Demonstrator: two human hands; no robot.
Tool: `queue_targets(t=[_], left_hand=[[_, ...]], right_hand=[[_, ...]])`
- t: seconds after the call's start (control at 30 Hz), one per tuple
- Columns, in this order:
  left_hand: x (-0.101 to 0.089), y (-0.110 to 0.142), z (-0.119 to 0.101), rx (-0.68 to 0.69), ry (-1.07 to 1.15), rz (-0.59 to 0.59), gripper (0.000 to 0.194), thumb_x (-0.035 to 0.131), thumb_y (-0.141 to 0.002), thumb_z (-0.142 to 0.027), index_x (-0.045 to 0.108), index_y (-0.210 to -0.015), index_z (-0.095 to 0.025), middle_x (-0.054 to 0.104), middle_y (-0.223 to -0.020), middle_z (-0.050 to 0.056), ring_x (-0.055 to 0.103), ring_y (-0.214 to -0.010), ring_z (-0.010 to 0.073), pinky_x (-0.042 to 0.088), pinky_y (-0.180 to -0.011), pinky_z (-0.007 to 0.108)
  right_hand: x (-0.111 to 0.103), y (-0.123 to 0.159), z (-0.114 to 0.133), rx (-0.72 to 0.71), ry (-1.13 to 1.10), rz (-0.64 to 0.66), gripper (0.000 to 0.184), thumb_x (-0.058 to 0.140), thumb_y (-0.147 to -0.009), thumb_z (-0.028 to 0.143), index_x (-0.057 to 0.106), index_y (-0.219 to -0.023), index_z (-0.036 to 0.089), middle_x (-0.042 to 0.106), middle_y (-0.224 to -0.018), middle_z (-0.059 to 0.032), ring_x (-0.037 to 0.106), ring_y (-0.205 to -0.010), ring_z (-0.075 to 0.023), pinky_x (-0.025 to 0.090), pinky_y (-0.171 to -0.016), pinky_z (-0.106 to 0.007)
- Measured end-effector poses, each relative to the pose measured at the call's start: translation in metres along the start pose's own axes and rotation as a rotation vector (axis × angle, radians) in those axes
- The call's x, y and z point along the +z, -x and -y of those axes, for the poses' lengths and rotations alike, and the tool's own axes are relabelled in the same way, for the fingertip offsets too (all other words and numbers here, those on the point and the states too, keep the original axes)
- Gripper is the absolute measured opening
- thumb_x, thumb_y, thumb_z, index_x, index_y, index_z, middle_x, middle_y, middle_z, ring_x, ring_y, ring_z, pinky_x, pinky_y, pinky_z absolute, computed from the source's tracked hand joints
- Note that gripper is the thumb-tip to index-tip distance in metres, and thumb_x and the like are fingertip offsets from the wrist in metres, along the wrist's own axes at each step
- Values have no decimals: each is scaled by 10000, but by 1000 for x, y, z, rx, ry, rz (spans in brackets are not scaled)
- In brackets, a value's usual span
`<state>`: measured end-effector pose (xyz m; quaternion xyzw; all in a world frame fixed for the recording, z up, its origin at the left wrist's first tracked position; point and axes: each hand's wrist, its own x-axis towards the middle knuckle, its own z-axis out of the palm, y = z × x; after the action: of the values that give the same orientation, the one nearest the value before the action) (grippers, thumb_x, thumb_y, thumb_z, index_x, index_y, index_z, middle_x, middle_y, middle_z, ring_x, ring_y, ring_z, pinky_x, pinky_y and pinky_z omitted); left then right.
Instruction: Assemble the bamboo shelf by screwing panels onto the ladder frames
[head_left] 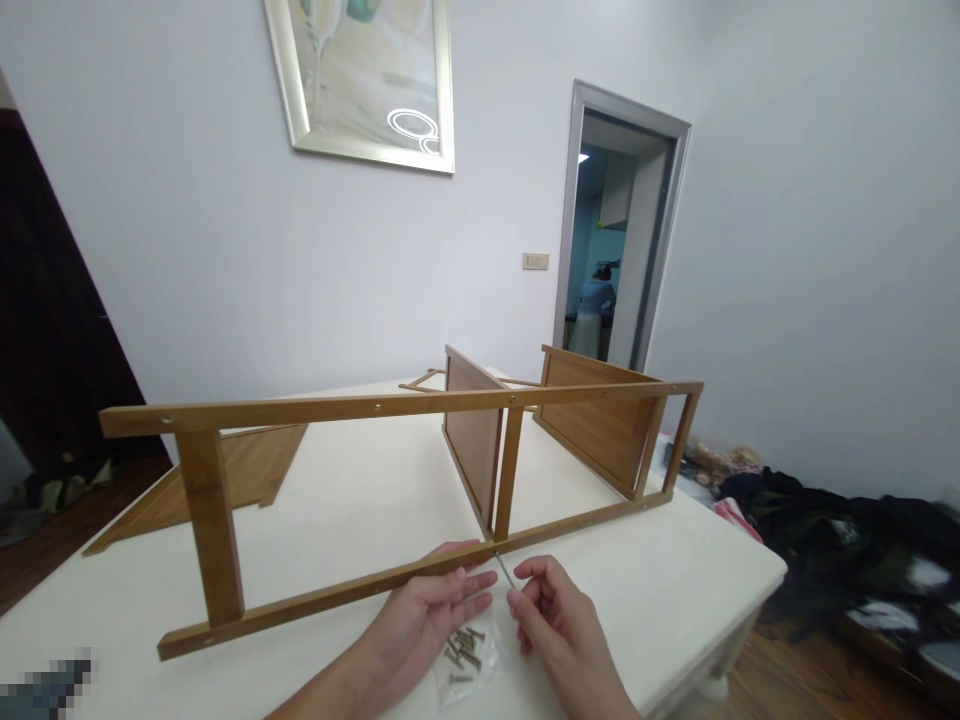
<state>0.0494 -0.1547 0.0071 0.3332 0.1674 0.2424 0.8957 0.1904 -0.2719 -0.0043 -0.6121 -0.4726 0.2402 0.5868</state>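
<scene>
A bamboo shelf frame [390, 405] lies on its side on the white table [675, 590], with two panels standing between its rails. My left hand [431, 610] rests flat and open against the lower rail [360, 588] near the middle upright. My right hand [551, 605] pinches a thin metal tool [504, 570] whose tip points at the joint of the lower rail and the upright. Several brass screws [463, 650] lie on a clear plastic bag between my wrists.
A loose bamboo panel [240, 470] lies flat at the table's far left. Dark clothes and clutter [840, 540] cover the floor to the right. A framed picture [367, 80] hangs on the wall. A person [595, 310] stands beyond the open doorway.
</scene>
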Motion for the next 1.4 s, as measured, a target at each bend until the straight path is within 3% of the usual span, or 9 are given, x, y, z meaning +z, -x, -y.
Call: queue_targets(t=[0.1,0.2,0.63,0.83,1.07,1.23,1.4], left_hand=[[1,1,0,0,13,-20,314,634,-761,-70,663,-1067,-137,699,-992,110,621,-1084,274,393,-1031,434],[1,1,1,7,29,-35,341,633,-759,-62,652,-1090,-145,695,-989,108,625,-1072,270,399,-1025,439],[3,2,1,13,45,-26,438,626,-767,-57,594,-1194,-152,691,-993,106,623,-1077,278,400,-1022,443],[3,2,1,7,46,-32,463,631,-761,-55,581,-1211,-153,695,-976,106,628,-1067,275,400,-1023,443],[3,2,0,-3,38,-33,409,626,-772,-62,604,-1172,-142,698,-972,106,623,-1083,271,399,-1028,440],[1,3,2,6,52,-31,454,624,-779,-63,576,-1223,-147,699,-989,112,624,-1084,274,402,-1026,444],[-1,2,4,17,69,-18,429,612,-782,-59,588,-1205,-132,694,-1029,129,619,-1093,288,402,-1026,454]], right_hand=[[0,-4,2,77,-171,43,277,563,-842,469,493,-888,205,497,-603,60,514,-502,-113,439,-494,-236],[0,-5,2,90,-197,45,289,591,-817,473,503,-846,200,511,-599,52,518,-510,-115,443,-503,-238],[-4,3,3,-124,152,12,105,565,-827,251,569,-919,201,637,-744,-11,608,-674,-143,489,-626,-235],[-3,5,-1,-297,306,-18,150,537,-818,165,579,-955,209,654,-787,-11,620,-676,-132,506,-636,-222],[-4,3,-3,-354,388,-44,193,555,-812,131,585,-981,219,659,-792,-9,625,-658,-134,521,-612,-220],[-5,3,-8,-553,547,-78,213,499,-871,119,574,-1043,220,630,-824,-32,620,-700,-143,527,-630,-234],[-1,4,-10,-777,846,-217,222,446,-903,100,585,-1057,176,615,-802,-64,607,-704,-166,514,-593,-253]])
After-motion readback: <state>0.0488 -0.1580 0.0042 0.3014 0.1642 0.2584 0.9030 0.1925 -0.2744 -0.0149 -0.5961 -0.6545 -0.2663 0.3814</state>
